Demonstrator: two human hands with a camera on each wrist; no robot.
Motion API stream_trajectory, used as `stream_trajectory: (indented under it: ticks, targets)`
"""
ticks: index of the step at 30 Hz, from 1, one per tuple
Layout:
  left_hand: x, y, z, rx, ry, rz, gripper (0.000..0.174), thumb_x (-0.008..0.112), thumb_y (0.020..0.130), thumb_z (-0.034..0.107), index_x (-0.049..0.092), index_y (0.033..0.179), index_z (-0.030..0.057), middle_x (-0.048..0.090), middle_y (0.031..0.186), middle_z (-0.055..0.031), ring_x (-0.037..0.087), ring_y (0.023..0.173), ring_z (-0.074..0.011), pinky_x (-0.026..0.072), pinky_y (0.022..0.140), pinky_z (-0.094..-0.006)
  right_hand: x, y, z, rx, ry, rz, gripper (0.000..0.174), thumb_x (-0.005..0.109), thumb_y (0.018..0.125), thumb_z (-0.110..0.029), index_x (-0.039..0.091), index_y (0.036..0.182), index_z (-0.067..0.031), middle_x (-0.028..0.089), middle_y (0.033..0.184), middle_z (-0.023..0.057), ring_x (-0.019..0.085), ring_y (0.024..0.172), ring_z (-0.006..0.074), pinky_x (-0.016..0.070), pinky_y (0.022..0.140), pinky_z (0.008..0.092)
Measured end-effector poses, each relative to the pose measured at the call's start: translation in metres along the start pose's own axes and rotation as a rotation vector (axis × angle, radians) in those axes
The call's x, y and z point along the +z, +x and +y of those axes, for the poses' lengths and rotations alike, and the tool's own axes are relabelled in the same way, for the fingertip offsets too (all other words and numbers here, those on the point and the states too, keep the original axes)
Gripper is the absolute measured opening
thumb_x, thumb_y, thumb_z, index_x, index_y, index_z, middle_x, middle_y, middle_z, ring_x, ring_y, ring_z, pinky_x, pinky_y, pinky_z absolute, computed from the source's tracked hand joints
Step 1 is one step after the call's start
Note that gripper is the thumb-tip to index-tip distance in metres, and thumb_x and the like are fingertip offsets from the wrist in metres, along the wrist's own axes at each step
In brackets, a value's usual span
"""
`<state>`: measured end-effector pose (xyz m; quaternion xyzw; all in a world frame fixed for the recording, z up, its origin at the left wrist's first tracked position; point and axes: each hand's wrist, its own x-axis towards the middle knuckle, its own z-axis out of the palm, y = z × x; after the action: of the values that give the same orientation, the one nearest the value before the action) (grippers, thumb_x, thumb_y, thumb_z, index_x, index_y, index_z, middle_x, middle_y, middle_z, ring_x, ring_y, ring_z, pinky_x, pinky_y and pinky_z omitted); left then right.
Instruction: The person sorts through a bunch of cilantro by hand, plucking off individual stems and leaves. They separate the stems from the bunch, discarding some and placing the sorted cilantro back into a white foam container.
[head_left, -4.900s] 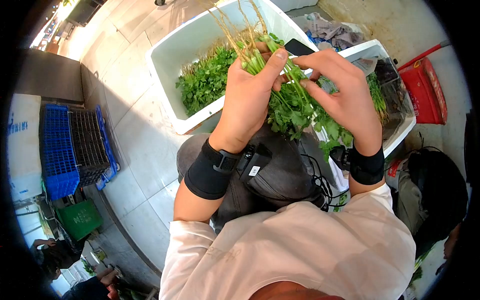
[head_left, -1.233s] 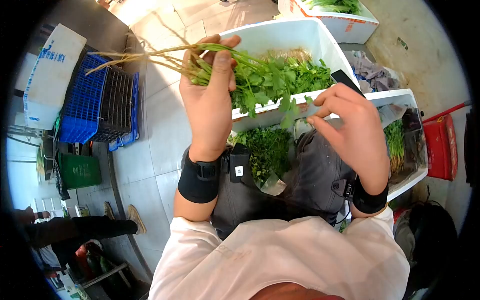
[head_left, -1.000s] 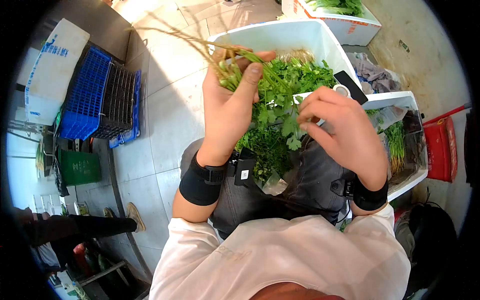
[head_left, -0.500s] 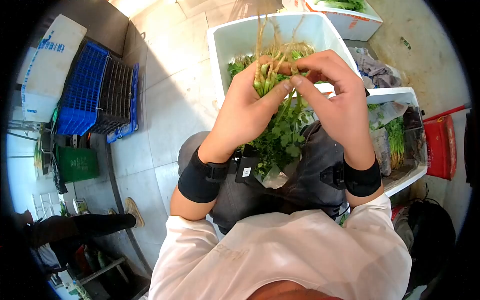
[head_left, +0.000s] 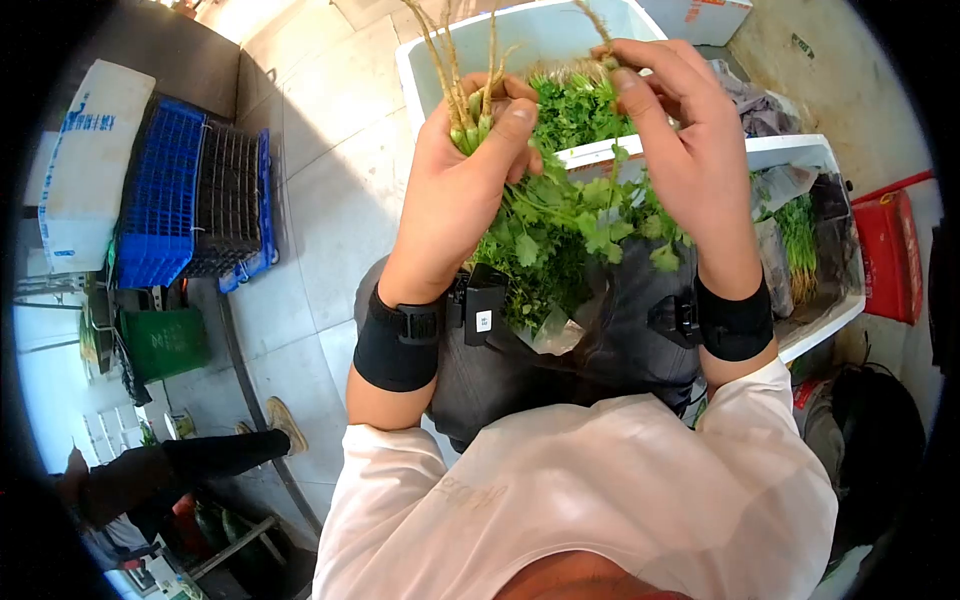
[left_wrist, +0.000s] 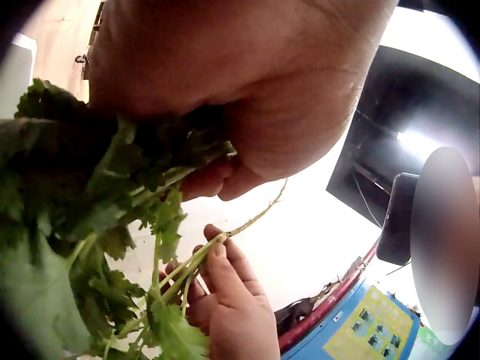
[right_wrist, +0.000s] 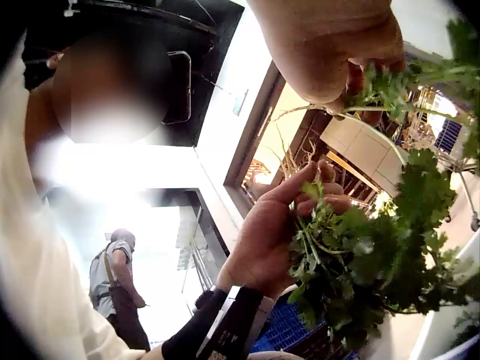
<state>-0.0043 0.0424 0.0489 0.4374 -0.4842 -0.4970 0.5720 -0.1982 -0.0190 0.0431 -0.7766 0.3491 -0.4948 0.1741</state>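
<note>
My left hand [head_left: 430, 210] grips a bunch of coriander [right_wrist: 375, 255], the pale stem bases and long thin roots [head_left: 460, 95] sticking up past the thumb. Its leaves hang down to the right, over the lap. To the right, my right hand [head_left: 695, 150] pinches a single coriander plant [left_wrist: 195, 262] between thumb and fingertips, just below its root [head_left: 595, 20]. That plant's leafy end reaches down below the right hand. In the left wrist view, the left hand and leaves fill the upper and left parts.
A white foam box [head_left: 410, 65] ahead holds more coriander [head_left: 585, 105]. Another foam box [head_left: 845, 305] with greens stands right, beside a red dustpan [head_left: 890, 260]. More greens lie in a plastic bag [head_left: 555, 330] at the lap. Blue crates [head_left: 160, 190] stand left; another person [head_left: 220, 455] is lower left.
The hands, together half a second ago, have moved apart. The right hand has drawn one coriander plant up and to the right; the left keeps the bunch and has shifted left.
</note>
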Motion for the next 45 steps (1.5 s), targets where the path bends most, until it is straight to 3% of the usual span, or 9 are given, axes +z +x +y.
stream_trajectory:
  ticks: [2, 4, 10, 14, 19, 22, 24, 32, 45]
  targets:
    - [-0.001, 0.002, -0.003, 0.035, 0.019, -0.014, 0.021, 0.055, 0.105, 0.017, 0.061, 0.117, 0.0010, 0.052, 0.079, 0.0010, 0.050, 0.074, -0.0095, 0.0484, 0.077, -0.0291, 0.005, -0.001, -0.002, 0.028, 0.225, -0.094, 0.024, 0.059, 0.102, -0.006, 0.065, 0.124, 0.0000, 0.063, 0.106, 0.0032, 0.063, 0.087, 0.0089, 0.0496, 0.074, 0.0244]
    - [-0.003, 0.003, -0.006, 0.056, -0.016, -0.042, 0.029, 0.059, 0.104, 0.017, 0.062, 0.126, -0.0018, 0.064, 0.099, -0.0018, 0.060, 0.085, -0.0118, 0.0509, 0.078, -0.0274, 0.010, -0.002, -0.018, 0.143, 0.407, -0.117, 0.022, 0.061, 0.101, -0.005, 0.063, 0.122, -0.0005, 0.063, 0.107, 0.0035, 0.063, 0.087, 0.0078, 0.0495, 0.074, 0.0237]
    - [-0.003, 0.004, -0.002, 0.146, -0.034, -0.192, 0.040, 0.055, 0.107, 0.022, 0.056, 0.137, -0.0038, 0.066, 0.119, -0.0084, 0.062, 0.095, -0.0147, 0.0533, 0.084, -0.0306, 0.025, 0.000, -0.013, 0.298, 0.915, -0.228, 0.014, 0.068, 0.096, -0.005, 0.062, 0.107, 0.0025, 0.067, 0.100, 0.0045, 0.069, 0.083, 0.0104, 0.0552, 0.071, 0.0239]
    - [0.000, 0.003, -0.002, 0.122, -0.089, -0.204, 0.047, 0.055, 0.107, 0.028, 0.052, 0.141, -0.0036, 0.064, 0.123, -0.0082, 0.061, 0.099, -0.0142, 0.0541, 0.083, -0.0311, 0.022, -0.001, -0.015, 0.377, 0.889, -0.318, 0.014, 0.067, 0.098, -0.007, 0.063, 0.108, 0.0017, 0.068, 0.096, 0.0026, 0.068, 0.082, 0.0098, 0.0546, 0.073, 0.0235]
    - [0.000, 0.004, -0.004, 0.179, 0.011, -0.214, 0.045, 0.049, 0.109, 0.023, 0.048, 0.145, -0.0040, 0.063, 0.128, -0.0096, 0.059, 0.118, -0.0181, 0.0467, 0.103, -0.0333, 0.031, -0.004, -0.021, 0.380, 0.927, -0.229, 0.014, 0.066, 0.098, -0.004, 0.064, 0.109, 0.0022, 0.067, 0.095, 0.0017, 0.063, 0.088, 0.0071, 0.0524, 0.077, 0.0228]
    - [-0.001, 0.006, -0.006, 0.212, 0.001, -0.238, 0.040, 0.051, 0.105, 0.011, 0.051, 0.143, -0.0012, 0.059, 0.137, -0.0107, 0.055, 0.123, -0.0178, 0.0428, 0.107, -0.0338, 0.023, 0.001, -0.031, 0.287, 0.522, -0.227, 0.014, 0.067, 0.094, -0.001, 0.067, 0.107, 0.0033, 0.070, 0.100, 0.0071, 0.065, 0.092, 0.0106, 0.0542, 0.084, 0.0269]
    - [0.000, 0.008, -0.004, 0.315, 0.152, -0.197, 0.039, 0.051, 0.106, 0.013, 0.052, 0.143, 0.0007, 0.057, 0.140, -0.0117, 0.053, 0.127, -0.0191, 0.0410, 0.110, -0.0349, 0.030, -0.002, -0.023, 0.318, 0.639, -0.216, 0.018, 0.067, 0.092, 0.000, 0.067, 0.109, 0.0040, 0.072, 0.103, 0.0100, 0.067, 0.094, 0.0143, 0.0543, 0.086, 0.0297]
    - [0.007, 0.013, -0.009, 0.259, -0.060, 0.009, 0.038, 0.047, 0.110, 0.027, 0.058, 0.136, 0.0016, 0.059, 0.135, -0.0083, 0.058, 0.114, -0.0158, 0.0486, 0.099, -0.0324, 0.039, -0.006, -0.025, 0.210, 0.711, -0.337, 0.046, 0.066, 0.094, 0.002, 0.053, 0.138, 0.0039, 0.064, 0.125, 0.0105, 0.062, 0.115, 0.0175, 0.0483, 0.101, 0.0316]
    - [0.016, 0.018, -0.019, 0.226, -0.136, -0.024, 0.031, 0.052, 0.108, 0.019, 0.051, 0.134, 0.0025, 0.063, 0.110, -0.0066, 0.061, 0.097, -0.0122, 0.0519, 0.087, -0.0291, 0.046, -0.011, -0.023, 0.295, 0.576, -0.115, 0.040, 0.071, 0.090, 0.002, 0.060, 0.128, 0.0021, 0.067, 0.110, 0.0056, 0.063, 0.104, 0.0116, 0.0509, 0.092, 0.0276]
